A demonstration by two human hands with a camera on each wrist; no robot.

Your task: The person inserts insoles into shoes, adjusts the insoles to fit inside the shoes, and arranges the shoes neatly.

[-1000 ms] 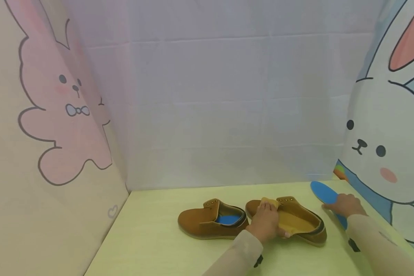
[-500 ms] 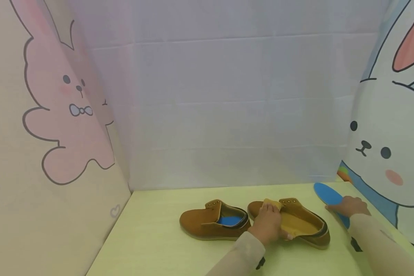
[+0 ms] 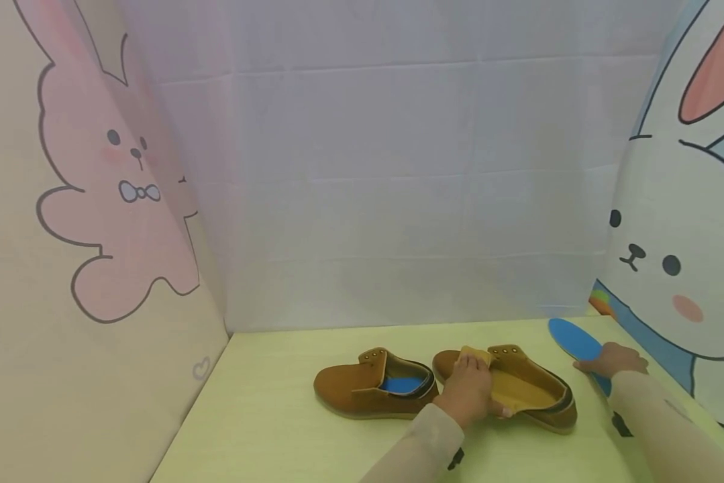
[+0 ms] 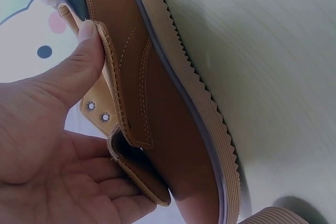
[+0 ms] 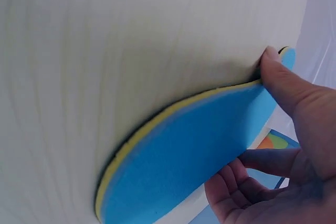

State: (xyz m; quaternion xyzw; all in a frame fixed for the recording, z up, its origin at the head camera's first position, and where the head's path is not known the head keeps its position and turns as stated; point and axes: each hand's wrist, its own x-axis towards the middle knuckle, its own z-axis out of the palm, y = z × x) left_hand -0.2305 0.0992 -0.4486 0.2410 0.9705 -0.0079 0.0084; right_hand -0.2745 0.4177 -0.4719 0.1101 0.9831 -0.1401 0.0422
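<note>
A brown leather shoe (image 3: 555, 417) lies on the table, its laceless eyelets and tan inside showing. My left hand (image 3: 467, 396) grips it at the opening: fingers hold the tongue (image 3: 476, 353) folded toward the toe, while the thumb hooks over the near collar edge, seen closely in the left wrist view. To the right, a blue insole (image 3: 574, 339) with a yellow edge layer lies along the table. My right hand (image 5: 299, 140) holds it across its width, thumb on one edge and fingers at the other. The matching shoe (image 3: 352, 389) sits at left with blue lining (image 3: 401, 385) inside.
The pale yellow table (image 3: 265, 402) ends at a white cloth backdrop (image 3: 362, 201). Side panels carry a pink rabbit (image 3: 96, 221) on the left and a white rabbit (image 3: 669, 201) on the right, close to my right hand.
The head view shifts slightly. My right hand has slid a little along the insole; the left hand keeps its hold on the shoe, and both shoes stay where they were.
</note>
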